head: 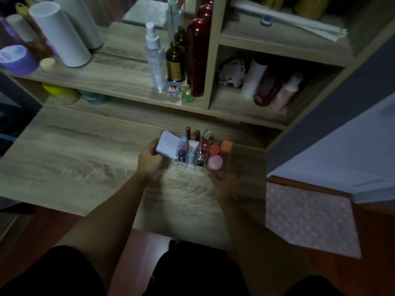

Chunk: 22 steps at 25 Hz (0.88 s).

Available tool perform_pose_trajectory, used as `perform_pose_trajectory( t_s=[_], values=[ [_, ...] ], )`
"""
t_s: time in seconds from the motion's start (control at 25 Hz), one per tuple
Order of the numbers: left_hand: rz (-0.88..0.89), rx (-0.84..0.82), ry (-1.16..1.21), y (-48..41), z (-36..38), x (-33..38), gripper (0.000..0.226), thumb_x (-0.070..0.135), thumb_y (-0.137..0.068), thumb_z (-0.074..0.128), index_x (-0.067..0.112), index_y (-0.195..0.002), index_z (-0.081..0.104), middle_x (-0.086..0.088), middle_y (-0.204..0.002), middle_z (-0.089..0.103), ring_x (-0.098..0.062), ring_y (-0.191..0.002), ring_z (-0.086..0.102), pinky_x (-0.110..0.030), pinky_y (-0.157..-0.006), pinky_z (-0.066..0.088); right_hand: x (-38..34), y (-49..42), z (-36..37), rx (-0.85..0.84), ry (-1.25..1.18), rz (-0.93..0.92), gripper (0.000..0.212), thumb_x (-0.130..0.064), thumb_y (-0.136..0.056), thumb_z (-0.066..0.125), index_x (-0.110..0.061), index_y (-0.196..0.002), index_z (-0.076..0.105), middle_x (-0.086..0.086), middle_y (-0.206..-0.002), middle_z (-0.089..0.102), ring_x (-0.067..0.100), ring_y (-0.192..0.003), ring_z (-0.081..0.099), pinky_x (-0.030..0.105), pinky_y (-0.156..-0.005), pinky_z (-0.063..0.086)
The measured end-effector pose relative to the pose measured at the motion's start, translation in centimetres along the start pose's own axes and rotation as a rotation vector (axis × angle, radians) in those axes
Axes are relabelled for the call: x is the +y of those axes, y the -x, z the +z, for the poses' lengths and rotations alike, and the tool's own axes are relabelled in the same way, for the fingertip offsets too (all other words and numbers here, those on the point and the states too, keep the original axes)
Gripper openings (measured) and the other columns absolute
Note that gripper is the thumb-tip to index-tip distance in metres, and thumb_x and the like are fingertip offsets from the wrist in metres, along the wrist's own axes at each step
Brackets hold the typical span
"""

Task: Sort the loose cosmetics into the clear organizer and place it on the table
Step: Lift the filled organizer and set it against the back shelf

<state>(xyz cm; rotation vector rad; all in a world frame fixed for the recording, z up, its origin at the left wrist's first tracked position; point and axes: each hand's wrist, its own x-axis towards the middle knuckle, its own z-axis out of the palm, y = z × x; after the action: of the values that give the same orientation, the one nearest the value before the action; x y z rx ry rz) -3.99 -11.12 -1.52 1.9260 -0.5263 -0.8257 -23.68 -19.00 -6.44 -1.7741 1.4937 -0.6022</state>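
Observation:
The clear organizer sits on the wooden table, right of centre, full of cosmetics. A white box leans at its left end. Small tubes and lipsticks stand in the middle. Orange-capped bottles and a pink-capped one fill the right end. My left hand grips the organizer's left end by the white box. My right hand grips its right end, under the pink cap. Whether the organizer rests on the table or hovers just above, I cannot tell.
A wooden shelf unit rises behind the table with a spray bottle, a brown bottle, a dark red bottle and two small figurines. White cylinders stand at left. A pink patterned cloth lies at right.

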Motion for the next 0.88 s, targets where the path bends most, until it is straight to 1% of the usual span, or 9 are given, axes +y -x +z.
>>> perform_pose_trajectory(
  t_s=[0.04,0.12,0.24,0.36,0.52,0.64,0.76,0.84,0.88],
  values=[
    [0.000,-0.003,0.008,0.0,0.5,0.3,0.046,0.004,-0.085,0.060,0.018,-0.129,0.053,-0.010,-0.121,0.063,-0.019,-0.098,0.059,-0.014,-0.063,0.049,0.3,-0.3,-0.3,0.008,0.010,0.005,0.091,-0.029,-0.069,0.080,-0.011,-0.144,0.032,0.020,-0.125,0.061,0.038,-0.104,0.062,0.038,-0.088,0.049],
    [-0.006,-0.009,0.025,0.0,1.2,0.7,0.049,-0.004,-0.085,0.056,0.017,-0.129,0.053,-0.012,-0.119,0.062,-0.019,-0.091,0.060,-0.016,-0.057,0.050,0.7,-0.8,-0.8,-0.001,0.028,0.034,0.091,-0.030,-0.070,0.080,-0.011,-0.145,0.032,0.019,-0.126,0.061,0.036,-0.104,0.063,0.035,-0.089,0.048],
    [-0.013,-0.027,0.040,-0.1,1.9,1.0,0.053,-0.011,-0.084,0.051,0.017,-0.130,0.052,-0.008,-0.109,0.060,-0.008,-0.077,0.058,-0.008,-0.046,0.051,1.1,-1.5,-1.2,-0.008,-0.071,0.060,0.083,-0.024,-0.070,0.081,-0.009,-0.140,0.040,0.017,-0.124,0.063,0.032,-0.106,0.063,0.024,-0.089,0.041],
    [-0.017,-0.061,0.032,-0.4,2.1,1.1,0.056,-0.011,-0.084,0.052,0.020,-0.131,0.050,-0.005,-0.109,0.058,-0.005,-0.078,0.057,-0.007,-0.046,0.051,1.4,-2.1,-1.1,0.019,-0.110,0.019,0.077,-0.015,-0.068,0.082,-0.004,-0.135,0.045,0.019,-0.123,0.063,0.031,-0.110,0.060,0.012,-0.088,0.028],
    [-0.019,-0.090,-0.007,-1.0,2.3,1.2,0.059,-0.010,-0.083,0.054,0.020,-0.133,0.047,-0.006,-0.114,0.058,-0.006,-0.081,0.058,-0.007,-0.047,0.052,1.4,-2.9,-1.3,-0.011,-0.134,0.046,0.080,-0.013,-0.065,0.084,-0.006,-0.134,0.043,0.016,-0.127,0.060,0.032,-0.114,0.057,0.025,-0.092,0.033],
    [-0.023,-0.095,-0.032,-1.2,2.2,1.1,0.061,-0.011,-0.082,0.055,0.018,-0.135,0.044,-0.007,-0.116,0.056,-0.007,-0.082,0.057,-0.007,-0.046,0.050,0.9,-3.0,-1.5,-0.007,-0.198,0.022,0.084,-0.007,-0.063,0.084,-0.006,-0.135,0.040,0.016,-0.133,0.052,0.032,-0.120,0.051,0.026,-0.096,0.032],
    [0.016,-0.101,-0.067,-0.5,2.5,1.5,0.066,-0.013,-0.081,0.054,0.012,-0.139,0.034,-0.014,-0.120,0.055,-0.018,-0.093,0.059,-0.016,-0.060,0.053,0.4,-2.7,-2.0,-0.028,-0.144,0.023,0.090,-0.008,-0.065,0.083,-0.005,-0.140,0.033,0.018,-0.139,0.046,0.034,-0.124,0.047,0.026,-0.098,0.032],
    [0.069,-0.013,-0.120,0.4,2.7,2.0,0.070,-0.013,-0.079,0.055,0.005,-0.141,0.027,-0.020,-0.130,0.051,-0.022,-0.103,0.057,-0.018,-0.076,0.052,0.3,-2.3,-2.3,-0.085,-0.080,0.015,0.095,-0.012,-0.068,0.082,-0.003,-0.144,0.026,0.019,-0.145,0.038,0.033,-0.129,0.042,0.029,-0.103,0.033],
    [0.082,0.028,-0.172,1.1,2.7,2.1,0.071,-0.011,-0.078,0.056,0.003,-0.141,0.026,-0.022,-0.134,0.049,-0.028,-0.113,0.054,-0.025,-0.086,0.049,-0.3,-1.6,-2.9,-0.121,-0.059,0.011,0.096,-0.014,-0.071,0.081,-0.003,-0.146,0.021,0.019,-0.147,0.034,0.032,-0.131,0.039,0.030,-0.104,0.034]
  ],
)
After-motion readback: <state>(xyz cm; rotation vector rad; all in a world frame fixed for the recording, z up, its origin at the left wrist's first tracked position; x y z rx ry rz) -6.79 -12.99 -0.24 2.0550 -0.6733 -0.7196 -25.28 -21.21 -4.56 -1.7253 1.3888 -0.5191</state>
